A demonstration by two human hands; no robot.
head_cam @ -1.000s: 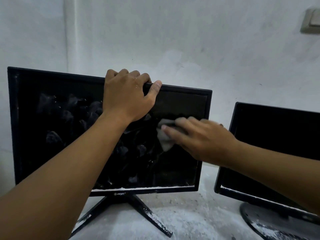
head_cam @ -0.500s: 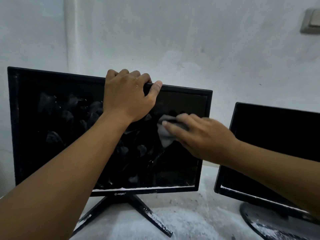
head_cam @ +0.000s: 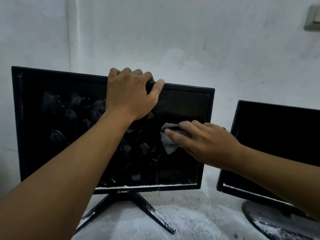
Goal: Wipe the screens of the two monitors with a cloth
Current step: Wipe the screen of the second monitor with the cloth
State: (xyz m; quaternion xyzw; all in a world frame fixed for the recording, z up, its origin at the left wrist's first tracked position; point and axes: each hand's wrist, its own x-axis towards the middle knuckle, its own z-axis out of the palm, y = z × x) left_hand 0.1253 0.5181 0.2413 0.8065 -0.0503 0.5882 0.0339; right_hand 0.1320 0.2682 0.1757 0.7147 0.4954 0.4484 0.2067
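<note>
**First screen partly wiped, second screen not yet begun**

Nearest the camera, the dusty grey surface point(head_cam: 199, 213) is seen, speckled with white powder around the crossed stand point(head_cam: 131, 210) of the left monitor and the round base point(head_cam: 270, 220) of the right one. White residue is also gathered along the lower bezels of both monitors.

Above the surface, both forearms are stretched forward. The cloth point(head_cam: 168, 137), small and grey, is pressed flat against the screen of the left monitor point(head_cam: 57, 129) under the fingers of the right hand point(head_cam: 206, 144), in the right half of that screen, roughly at mid-height. The fingers are laid out over the cloth rather than curled into a fist, so it is pinned to the glass more than gripped.

Farther back, the top edge of the same monitor is clasped by the left hand point(head_cam: 129, 92), fingers hooked over the bezel and thumb resting on the front, apparently to steady it.

Progress is judged as early. The strip of screen to the right of the cloth looks plain and dark, and may already be cleaned. The middle and left of the screen are covered with pale smears and blotches, so most of this screen is left to do. The right monitor point(head_cam: 280, 135) is touched by neither hand, and part of it is hidden behind the right forearm; how clean its screen is cannot be told, and its wiping is taken to be wholly outstanding.

Behind everything, a pale wall point(head_cam: 173, 32) with a switch point(head_cam: 313, 19) at its upper right is seen.
</note>
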